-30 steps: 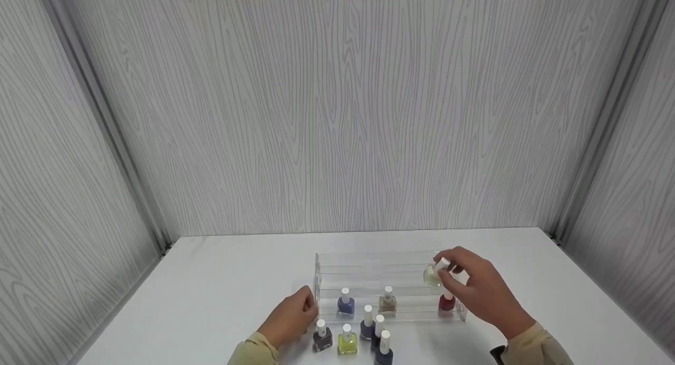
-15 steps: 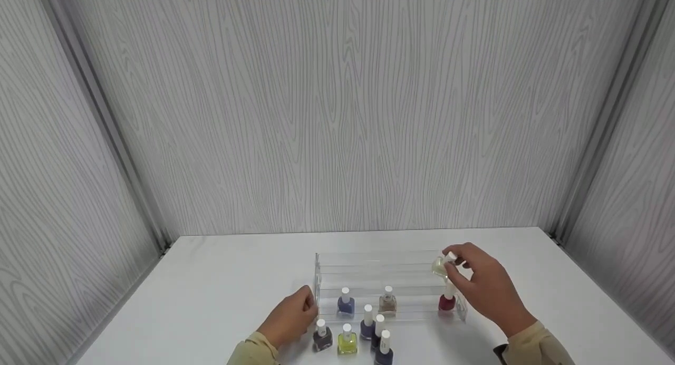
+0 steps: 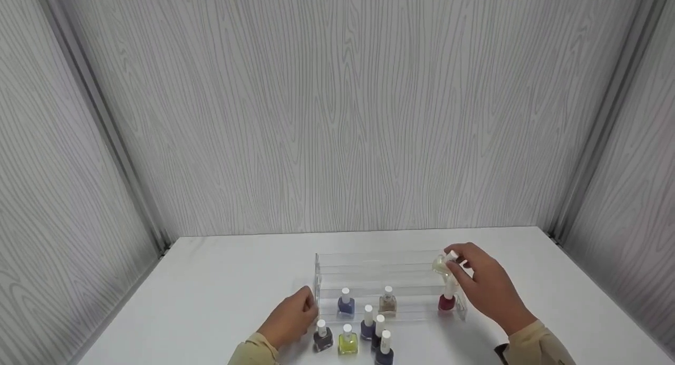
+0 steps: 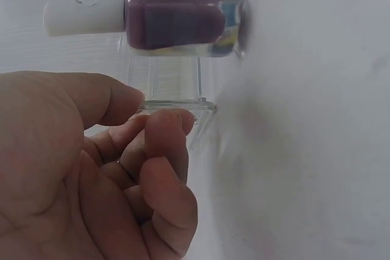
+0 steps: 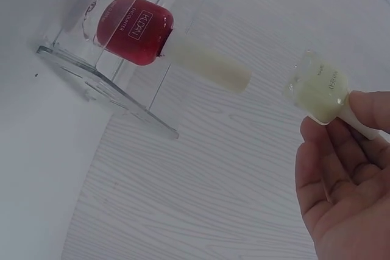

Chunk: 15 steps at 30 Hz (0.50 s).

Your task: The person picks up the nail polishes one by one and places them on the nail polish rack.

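Observation:
My right hand [image 3: 488, 283] pinches a pale cream nail polish bottle [image 5: 320, 89] by its white cap. The bottle is tilted over the right end of a clear acrylic rack [image 3: 364, 274], above a red nail polish [image 3: 446, 303] standing in the lower row. At the rack's left side panel, my left hand [image 3: 290, 312] grips the edge between thumb and curled fingers, as the left wrist view shows. Also in the lower row stand a blue-violet polish [image 3: 346, 305] and a beige glittery polish [image 3: 387, 304].
In front of the rack stand a dark mauve polish [image 3: 322, 339], a yellow one [image 3: 347, 344] and several dark blue ones [image 3: 384, 356]. The white table [image 3: 237, 275] is bounded by wood-grain panels [image 3: 337, 117] at the back and sides.
My right hand has shifted slightly up and to the right with the cream bottle, then hardly moved over the last half second. My left hand has stayed on the rack's side.

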### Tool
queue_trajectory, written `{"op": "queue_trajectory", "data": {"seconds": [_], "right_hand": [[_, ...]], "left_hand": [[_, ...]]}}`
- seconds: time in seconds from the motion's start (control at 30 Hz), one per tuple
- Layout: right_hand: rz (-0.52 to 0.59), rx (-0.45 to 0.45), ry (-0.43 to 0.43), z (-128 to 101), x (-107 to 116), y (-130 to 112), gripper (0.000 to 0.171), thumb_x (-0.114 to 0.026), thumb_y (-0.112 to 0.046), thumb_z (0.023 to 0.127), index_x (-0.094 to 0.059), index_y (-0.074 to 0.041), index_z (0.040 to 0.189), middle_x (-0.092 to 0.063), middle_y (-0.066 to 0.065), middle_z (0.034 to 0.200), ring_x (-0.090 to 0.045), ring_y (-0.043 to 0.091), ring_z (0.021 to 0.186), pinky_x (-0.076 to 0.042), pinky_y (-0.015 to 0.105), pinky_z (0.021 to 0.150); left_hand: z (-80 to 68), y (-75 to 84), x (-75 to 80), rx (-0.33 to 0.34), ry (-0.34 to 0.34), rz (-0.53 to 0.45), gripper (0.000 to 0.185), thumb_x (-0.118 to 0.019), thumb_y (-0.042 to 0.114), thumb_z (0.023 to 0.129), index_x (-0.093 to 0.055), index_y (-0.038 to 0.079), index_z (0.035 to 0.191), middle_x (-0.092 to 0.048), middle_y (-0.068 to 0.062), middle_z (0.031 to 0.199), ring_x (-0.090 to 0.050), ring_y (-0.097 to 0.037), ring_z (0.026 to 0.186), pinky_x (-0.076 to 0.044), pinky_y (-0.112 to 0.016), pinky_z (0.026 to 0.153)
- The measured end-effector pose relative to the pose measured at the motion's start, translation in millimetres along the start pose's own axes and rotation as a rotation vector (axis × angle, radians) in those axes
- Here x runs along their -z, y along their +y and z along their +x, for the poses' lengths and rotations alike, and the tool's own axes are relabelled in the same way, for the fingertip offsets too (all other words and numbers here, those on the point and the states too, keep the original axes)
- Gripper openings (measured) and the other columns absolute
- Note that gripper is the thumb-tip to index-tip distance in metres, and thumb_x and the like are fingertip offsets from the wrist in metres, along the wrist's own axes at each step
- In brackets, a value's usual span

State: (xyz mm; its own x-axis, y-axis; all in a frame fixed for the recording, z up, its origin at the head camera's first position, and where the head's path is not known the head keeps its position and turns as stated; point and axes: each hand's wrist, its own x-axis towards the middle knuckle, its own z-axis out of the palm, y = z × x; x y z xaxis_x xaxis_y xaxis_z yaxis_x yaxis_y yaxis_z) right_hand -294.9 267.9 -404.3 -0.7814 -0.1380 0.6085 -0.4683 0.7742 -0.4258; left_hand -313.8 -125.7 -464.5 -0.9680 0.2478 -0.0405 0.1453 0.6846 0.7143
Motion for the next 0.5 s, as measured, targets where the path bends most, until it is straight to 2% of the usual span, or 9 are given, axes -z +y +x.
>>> {"op": "queue_trajectory", "data": {"seconds": [0.17,0.27,0.5], "right_hand": [[0.003,0.005,-0.003,6.3,0.5,9.4,0.025,-0.070,-0.014,0.100,-0.065,-0.015,0.124,-0.068,-0.008,0.110,-0.065,0.011,0.097,-0.054,0.036,0.077],[-0.008,0.009,-0.031,11.5,1.1,18.6,0.024,-0.070,-0.014,0.099,-0.066,-0.014,0.123,-0.068,-0.007,0.107,-0.065,0.012,0.095,-0.055,0.039,0.079],[-0.037,0.008,-0.223,21.8,-0.6,41.4,0.024,-0.070,-0.018,0.099,-0.068,-0.014,0.123,-0.069,-0.007,0.106,-0.066,0.015,0.096,-0.055,0.043,0.082]], "left_hand": [[0.6,1.2,2.0,-0.013,0.001,-0.003,0.012,-0.055,0.018,0.104,-0.050,0.012,0.096,-0.054,-0.002,0.077,-0.057,-0.017,0.065,-0.047,-0.033,0.055],[0.7,0.8,1.9,-0.009,-0.004,-0.013,0.012,-0.056,0.019,0.104,-0.050,0.013,0.096,-0.054,-0.002,0.077,-0.057,-0.017,0.066,-0.047,-0.033,0.056],[-0.1,-4.4,0.6,-0.027,-0.010,-0.038,0.012,-0.056,0.017,0.104,-0.049,0.012,0.095,-0.053,-0.001,0.076,-0.056,-0.015,0.064,-0.044,-0.030,0.054]]}}
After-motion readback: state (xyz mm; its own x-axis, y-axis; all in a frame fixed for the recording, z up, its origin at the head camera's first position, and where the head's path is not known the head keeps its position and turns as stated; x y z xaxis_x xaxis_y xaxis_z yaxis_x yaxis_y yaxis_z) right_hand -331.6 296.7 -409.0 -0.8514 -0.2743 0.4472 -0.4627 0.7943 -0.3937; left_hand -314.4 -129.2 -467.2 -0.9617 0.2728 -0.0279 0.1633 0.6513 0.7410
